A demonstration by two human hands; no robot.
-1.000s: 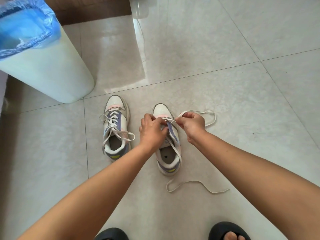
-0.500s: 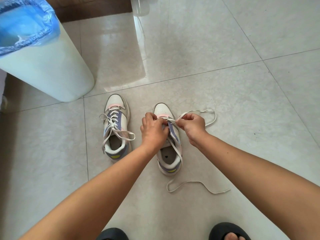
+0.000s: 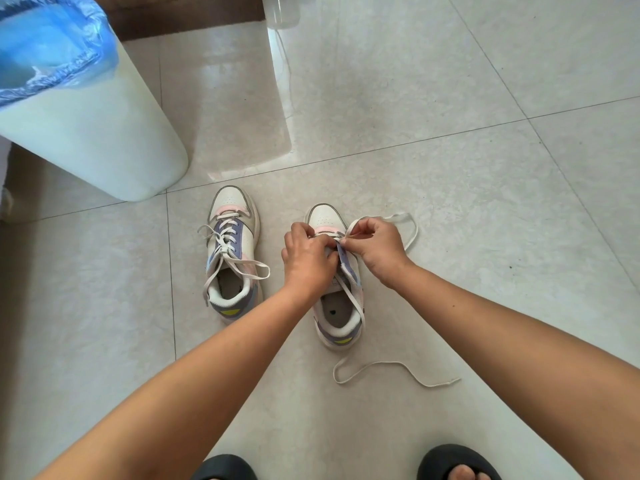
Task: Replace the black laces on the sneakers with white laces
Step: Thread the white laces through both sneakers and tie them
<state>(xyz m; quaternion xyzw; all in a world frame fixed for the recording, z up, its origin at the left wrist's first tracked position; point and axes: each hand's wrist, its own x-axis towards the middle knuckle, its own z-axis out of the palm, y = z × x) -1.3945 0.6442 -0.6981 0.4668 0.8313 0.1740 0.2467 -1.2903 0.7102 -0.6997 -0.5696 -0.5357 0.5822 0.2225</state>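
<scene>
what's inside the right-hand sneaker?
Right-hand sneaker: pale insole with a small dark mark; white lace crosses its opening. Toe end inside is hidden by the tongue and left hand.

You are looking down at a floor (image 3: 450, 81) of big pale grey tiles with thin dark lines between them. It is shiny, and a bright patch of light (image 3: 242, 109) lies on it. A white bin (image 3: 104, 140) with a blue bag (image 3: 45, 46) stands at your left. Dark wood (image 3: 180, 12) runs along the top.

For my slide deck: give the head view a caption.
Both hands thread a white lace into the right white sneaker on grey floor tiles.
</scene>
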